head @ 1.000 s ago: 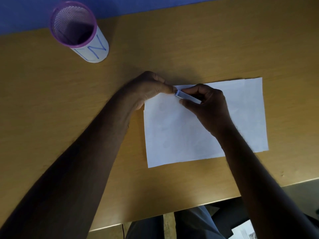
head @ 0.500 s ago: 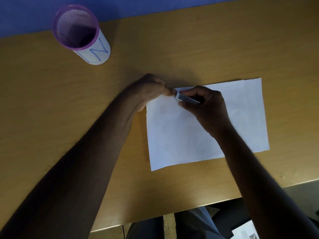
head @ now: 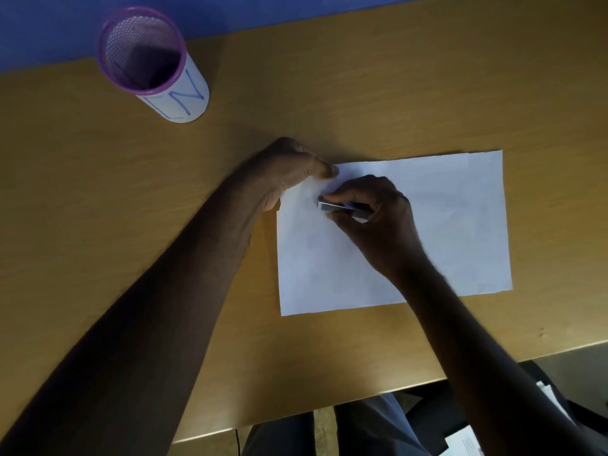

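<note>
A white sheet of paper (head: 454,232) lies flat on the wooden desk (head: 362,87). My left hand (head: 289,172) is curled at the sheet's top left corner and pinches or presses that corner with thumb and fingertips. My right hand (head: 378,218) rests on the paper just right of it and grips a small grey, bar-shaped object (head: 332,206), perhaps a small stapler, between thumb and fingers. Its end points left and lies a short way below and right of my left thumb. Most of the object is hidden inside my fingers.
A purple mesh pen cup (head: 148,60) with a white paper label stands at the desk's far left, by a blue wall (head: 296,8). The desk's near edge runs below my forearms; my legs and some papers (head: 467,445) show beneath it.
My right hand has drawn the grey object down and away from my left thumb, which it met at the paper's corner before. My left hand stays on the corner.
</note>
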Demonstrator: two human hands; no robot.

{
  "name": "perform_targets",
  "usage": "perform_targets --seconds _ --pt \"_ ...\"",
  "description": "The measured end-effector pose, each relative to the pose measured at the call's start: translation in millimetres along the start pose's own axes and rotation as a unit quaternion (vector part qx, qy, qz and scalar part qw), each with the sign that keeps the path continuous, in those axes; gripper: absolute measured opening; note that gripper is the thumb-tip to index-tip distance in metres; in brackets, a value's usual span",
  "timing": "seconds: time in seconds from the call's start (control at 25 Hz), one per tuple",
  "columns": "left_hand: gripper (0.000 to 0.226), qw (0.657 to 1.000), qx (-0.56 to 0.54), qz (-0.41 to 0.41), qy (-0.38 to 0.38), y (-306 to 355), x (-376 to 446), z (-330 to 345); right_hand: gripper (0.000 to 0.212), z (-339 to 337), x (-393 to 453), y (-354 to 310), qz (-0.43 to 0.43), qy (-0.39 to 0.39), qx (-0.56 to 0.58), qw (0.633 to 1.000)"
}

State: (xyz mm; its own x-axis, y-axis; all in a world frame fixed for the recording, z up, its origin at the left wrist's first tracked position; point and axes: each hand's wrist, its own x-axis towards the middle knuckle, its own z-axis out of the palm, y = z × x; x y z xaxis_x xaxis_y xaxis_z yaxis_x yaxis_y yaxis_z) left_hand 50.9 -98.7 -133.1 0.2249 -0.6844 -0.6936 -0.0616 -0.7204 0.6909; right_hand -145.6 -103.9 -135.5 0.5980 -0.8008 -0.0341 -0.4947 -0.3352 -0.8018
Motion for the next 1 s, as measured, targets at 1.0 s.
perform_targets --seconds 1.0 --pt "0.04 0.999 -0.003 -0.031 -0.012 2.4 1.6 -3.4 0.022 -13.4 22.3 2.5 0.126 0.012 0.051 0.991"
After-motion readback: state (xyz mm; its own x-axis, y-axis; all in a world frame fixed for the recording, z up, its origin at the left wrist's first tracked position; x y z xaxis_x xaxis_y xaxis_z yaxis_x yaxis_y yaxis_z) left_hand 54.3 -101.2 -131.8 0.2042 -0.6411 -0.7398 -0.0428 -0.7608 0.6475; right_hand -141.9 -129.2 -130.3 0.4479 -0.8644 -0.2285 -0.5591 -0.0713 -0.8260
